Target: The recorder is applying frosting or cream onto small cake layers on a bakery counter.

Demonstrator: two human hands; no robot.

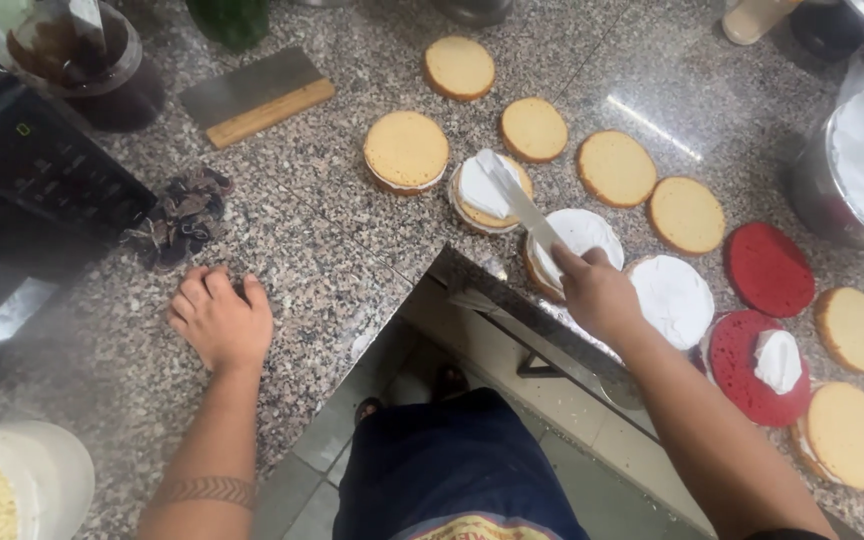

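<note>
The right hand [597,290] grips a spatula [514,195], fingers wrapped tight round its handle, the blade reaching over a small yellow cake [490,192] and smeared with white cream. That cake sits on the granite table [322,230], between a plain cake [406,150] and a fully creamed one [574,245]. The left hand [219,318] rests flat on the table, fingers loosely curled, holding nothing, near a dark crumpled cloth [180,218].
</note>
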